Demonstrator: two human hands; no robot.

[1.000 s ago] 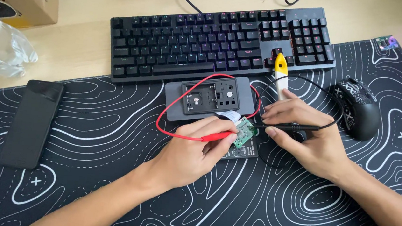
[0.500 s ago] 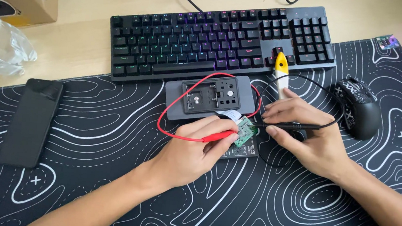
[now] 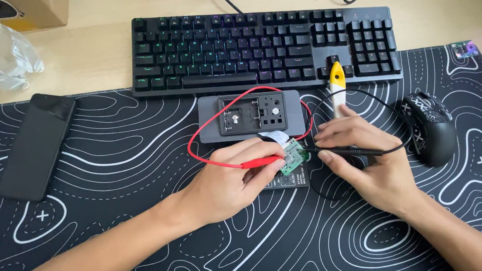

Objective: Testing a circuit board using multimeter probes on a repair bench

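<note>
Both hands held their test probes on the small green circuit board, unmoved from half a second and a second before.

The left hand (image 3: pixel 231 178) was closed around the red probe (image 3: pixel 259 161), its tip at the left edge of the green circuit board (image 3: pixel 293 156); the right hand (image 3: pixel 369 164) pinched the black probe (image 3: pixel 344 152), its tip at the board's right edge. Neither hand nor board had shifted, which suggested a steady contact was being kept rather than a new point sought. Just behind the board lay a grey device (image 3: pixel 252 116) with its back opened, joined to the board by a pale flat ribbon cable (image 3: pixel 273 135). The red lead (image 3: pixel 213 121) looped around that device. Behind the board stood the keyboard (image 3: pixel 260 47), a yellow-tipped tool (image 3: pixel 336 86) leaning on it. Right of the board sat the black mouse (image 3: pixel 430 129); far left of the board lay a dark phone (image 3: pixel 37 144) on the patterned desk mat (image 3: pixel 130 201).
</note>
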